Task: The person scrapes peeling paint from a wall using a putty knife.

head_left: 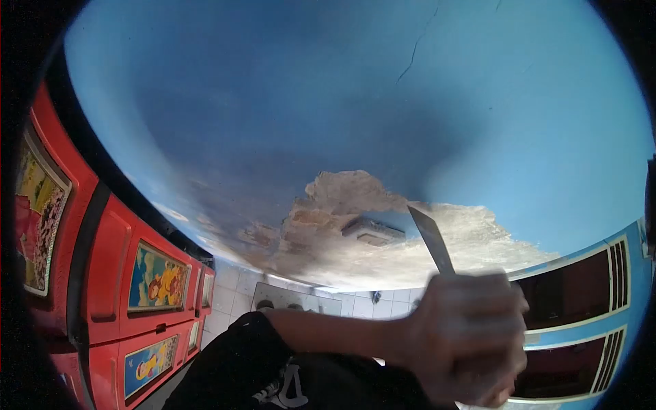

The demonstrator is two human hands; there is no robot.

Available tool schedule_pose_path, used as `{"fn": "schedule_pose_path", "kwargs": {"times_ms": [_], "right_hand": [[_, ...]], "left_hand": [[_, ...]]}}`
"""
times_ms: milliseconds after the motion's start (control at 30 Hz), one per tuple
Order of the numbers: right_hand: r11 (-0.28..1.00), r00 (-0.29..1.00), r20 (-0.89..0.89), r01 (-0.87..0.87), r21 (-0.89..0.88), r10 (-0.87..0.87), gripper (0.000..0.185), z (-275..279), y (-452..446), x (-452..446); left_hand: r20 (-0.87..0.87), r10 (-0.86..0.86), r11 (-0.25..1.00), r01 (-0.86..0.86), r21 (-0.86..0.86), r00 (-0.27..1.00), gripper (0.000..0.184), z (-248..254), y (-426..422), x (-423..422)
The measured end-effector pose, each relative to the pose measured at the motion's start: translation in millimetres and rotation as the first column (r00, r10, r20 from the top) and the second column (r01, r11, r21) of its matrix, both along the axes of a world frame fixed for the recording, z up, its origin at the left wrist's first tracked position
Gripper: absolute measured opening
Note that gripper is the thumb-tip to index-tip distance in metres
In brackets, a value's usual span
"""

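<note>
My left hand (pixel 471 335), blurred by motion, reaches across from the left with its fingers wrapped round a flat-bladed scraper (pixel 432 239). The handle is hidden in the fist. Its grey metal blade points up and to the left, with the tip over a bare patch (pixel 342 198) on the blue wall (pixel 273 102). Whether the blade touches the wall, I cannot tell. Rough grey plaster and some brownish areas show where the paint is gone. A small pale box (pixel 372 231) is fixed in this patch. My right hand does not show.
A red cabinet (pixel 102 253) with picture panels stands along the left. Framed dark openings with bars (pixel 564 290) are at the lower right. Below lies a tiled floor (pixel 229 290) with a grey mat (pixel 321 303). A crack (pixel 412 58) runs down the upper wall.
</note>
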State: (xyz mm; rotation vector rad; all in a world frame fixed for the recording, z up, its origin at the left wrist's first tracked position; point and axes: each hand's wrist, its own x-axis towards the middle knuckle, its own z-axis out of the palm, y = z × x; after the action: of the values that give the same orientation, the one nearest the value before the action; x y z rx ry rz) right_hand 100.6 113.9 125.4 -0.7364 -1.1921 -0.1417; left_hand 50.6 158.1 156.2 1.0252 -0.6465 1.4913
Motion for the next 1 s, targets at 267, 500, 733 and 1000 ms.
{"fn": "schedule_pose_path", "kwargs": {"times_ms": [267, 500, 733, 1000], "right_hand": [[1.0, 1.0, 0.001, 0.016, 0.006, -0.016, 0.048, 0, -5, -2], [1.0, 1.0, 0.001, 0.023, 0.02, -0.023, 0.047, -2, -12, -1], [0.999, 1.0, -0.008, 0.025, 0.035, -0.025, 0.046, -3, -21, 2], [0.998, 1.0, -0.014, 0.028, 0.048, -0.028, 0.045, -1, -29, 4]], "left_hand": [[-0.056, 0.014, 1.0, -0.012, 0.025, 0.998, 0.014, 0, 9, 2], [-0.052, 0.145, 0.987, -0.142, 0.072, 0.988, 0.019, -5, -6, 16], [0.0, 0.121, 0.992, -0.121, 0.043, 0.993, 0.019, -5, -30, 12], [0.04, 0.098, 0.995, -0.098, 0.001, 0.994, 0.014, 3, -45, 14]]}}
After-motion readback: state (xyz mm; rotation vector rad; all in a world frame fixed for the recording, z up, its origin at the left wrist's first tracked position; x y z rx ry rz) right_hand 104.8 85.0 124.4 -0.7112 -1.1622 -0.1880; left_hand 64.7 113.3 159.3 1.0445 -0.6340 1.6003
